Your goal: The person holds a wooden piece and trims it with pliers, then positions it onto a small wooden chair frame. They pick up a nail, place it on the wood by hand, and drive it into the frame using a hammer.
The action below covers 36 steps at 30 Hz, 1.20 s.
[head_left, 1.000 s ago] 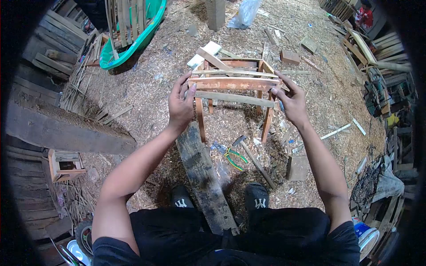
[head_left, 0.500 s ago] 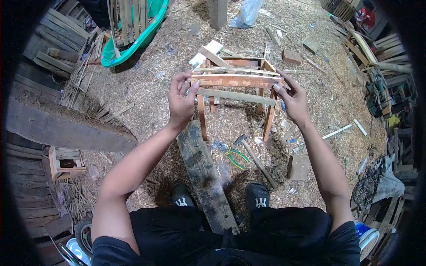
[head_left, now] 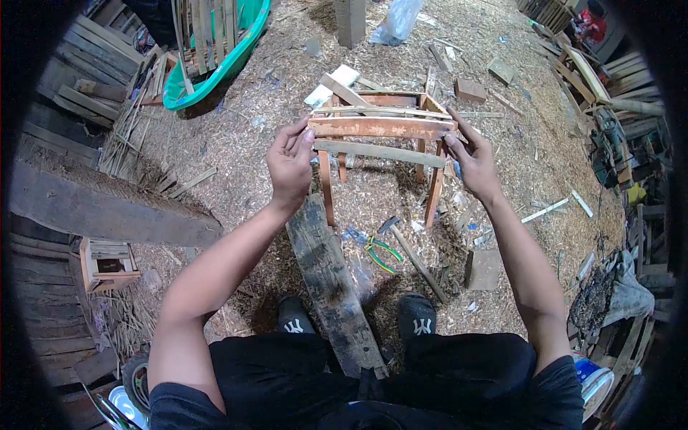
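Observation:
A small wooden frame (head_left: pixel 327 188) with legs stands on the shavings in front of me. A reddish-brown strip (head_left: pixel 380 128) runs across its near side at the top. My left hand (head_left: pixel 290 161) pinches the strip's left end between thumb and fingers. At the right end, my right hand (head_left: pixel 474 159) grips the same strip, thumb on the near face. Just below it lies a greyish slat (head_left: pixel 380 153) across the legs. Thin pale strips (head_left: pixel 387 112) lie behind the reddish one, and a loose slat (head_left: pixel 345 91) slants over the far left corner.
A hammer (head_left: pixel 419 262) and green-handled pliers (head_left: pixel 383 254) lie on the floor near my feet, beside a long dark plank (head_left: pixel 330 279). A wood block (head_left: pixel 482 269) is at right. A green tub (head_left: pixel 215 80) holds slats. A person (head_left: pixel 591 26) is at far upper right.
My left hand has shifted slightly left and down. The greyish slat has slid slightly left. My right hand stays nearly in place.

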Motion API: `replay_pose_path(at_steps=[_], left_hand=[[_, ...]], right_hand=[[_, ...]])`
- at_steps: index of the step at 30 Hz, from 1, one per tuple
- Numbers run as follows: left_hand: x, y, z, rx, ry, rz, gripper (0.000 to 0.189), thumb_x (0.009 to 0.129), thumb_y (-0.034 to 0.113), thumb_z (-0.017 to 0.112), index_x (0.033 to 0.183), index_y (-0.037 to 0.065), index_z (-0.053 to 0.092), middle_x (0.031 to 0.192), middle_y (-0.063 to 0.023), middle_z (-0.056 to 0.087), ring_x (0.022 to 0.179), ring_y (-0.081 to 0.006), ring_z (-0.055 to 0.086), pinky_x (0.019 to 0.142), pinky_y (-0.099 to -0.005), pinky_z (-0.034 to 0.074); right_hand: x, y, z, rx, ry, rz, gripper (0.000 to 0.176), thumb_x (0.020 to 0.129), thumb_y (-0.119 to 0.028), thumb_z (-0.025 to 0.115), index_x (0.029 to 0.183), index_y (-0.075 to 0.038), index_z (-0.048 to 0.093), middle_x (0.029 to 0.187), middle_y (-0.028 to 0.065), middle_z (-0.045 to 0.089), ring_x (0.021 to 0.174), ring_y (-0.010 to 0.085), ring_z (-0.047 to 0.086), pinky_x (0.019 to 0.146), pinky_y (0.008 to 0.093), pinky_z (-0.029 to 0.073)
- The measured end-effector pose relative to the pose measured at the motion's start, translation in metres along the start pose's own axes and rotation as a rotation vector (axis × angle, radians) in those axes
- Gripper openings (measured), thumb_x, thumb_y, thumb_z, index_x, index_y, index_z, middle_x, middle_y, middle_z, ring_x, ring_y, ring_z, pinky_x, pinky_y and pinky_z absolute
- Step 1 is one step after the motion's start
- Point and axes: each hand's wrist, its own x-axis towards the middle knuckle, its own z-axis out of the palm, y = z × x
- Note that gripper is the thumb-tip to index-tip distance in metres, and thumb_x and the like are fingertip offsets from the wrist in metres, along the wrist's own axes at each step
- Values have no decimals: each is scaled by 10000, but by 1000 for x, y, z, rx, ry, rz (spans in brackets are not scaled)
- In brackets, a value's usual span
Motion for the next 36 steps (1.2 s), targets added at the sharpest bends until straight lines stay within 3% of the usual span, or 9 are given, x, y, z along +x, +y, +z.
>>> replay_pose_path(at_steps=[2, 9, 11, 17, 18, 23, 25, 34, 36], left_hand=[[1, 1, -3, 5, 13, -48, 288, 1016, 62, 606, 1280, -37, 550, 1231, -160, 661, 1087, -155, 660, 868, -252, 568], [3, 4, -1, 14, 21, -99, 286, 1027, 91, 598, 1298, 3, 573, 1238, -116, 669, 1035, -140, 678, 799, -266, 588], [4, 2, -1, 20, 14, -76, 312, 1029, 92, 594, 1326, -1, 563, 1254, -123, 660, 1054, -149, 674, 816, -275, 590], [4, 5, -4, 55, 3, -127, 413, 1041, 113, 583, 1430, -8, 511, 1291, -130, 634, 1101, -168, 659, 876, -299, 590], [4, 5, -5, 62, 1, -133, 413, 1033, 108, 597, 1426, 9, 521, 1305, -129, 633, 1103, -156, 655, 841, -276, 582], [4, 3, -7, 76, -22, -123, 416, 1027, 99, 604, 1433, 47, 531, 1298, -108, 639, 1084, -137, 655, 806, -244, 566], [3, 5, -4, 87, -29, -98, 414, 1049, 132, 573, 1441, 11, 512, 1357, -139, 601, 1161, -184, 637, 950, -323, 565], [5, 6, -8, 66, -101, -117, 425, 1050, 114, 559, 1458, 16, 492, 1394, -140, 575, 1216, -197, 603, 1007, -335, 536], [6, 5, -8, 78, -101, -114, 423, 1049, 117, 563, 1455, 22, 494, 1386, -134, 580, 1211, -194, 603, 1007, -334, 533]], right_hand=[[0, 0, 0, -62, -25, -28, 536, 1025, -130, 598, 1536, -82, 444, 1436, 121, 576, 1201, 143, 582, 1018, 301, 496], [-1, -1, 0, -52, -33, -4, 530, 1030, -120, 587, 1535, -63, 437, 1440, 120, 571, 1227, 146, 566, 1034, 301, 487], [0, 1, 2, 90, -32, -25, 524, 1012, -137, 618, 1514, -79, 478, 1469, 158, 561, 1320, 199, 537, 1109, 346, 422], [1, 6, 1, 29, -30, -42, 512, 1013, -108, 612, 1509, -86, 488, 1449, 149, 573, 1278, 181, 556, 1078, 332, 453], [0, 1, 0, 28, -68, -16, 526, 1034, -82, 572, 1538, -53, 424, 1492, 123, 520, 1284, 166, 543, 1076, 312, 470], [1, 0, 3, 150, -52, 41, 502, 1039, -91, 570, 1525, -54, 446, 1472, 123, 538, 1278, 162, 545, 1054, 313, 490], [1, 2, 4, 140, -37, 28, 494, 1040, -95, 571, 1519, -56, 455, 1463, 123, 546, 1275, 162, 548, 1047, 313, 495], [1, -6, 6, 89, -36, 43, 487, 1037, -87, 569, 1512, -59, 465, 1445, 144, 558, 1244, 180, 579, 1036, 318, 514], [2, -1, 8, 127, 16, -1, 453, 1016, -116, 612, 1459, -58, 537, 1371, 160, 621, 1250, 192, 581, 1053, 329, 477]])
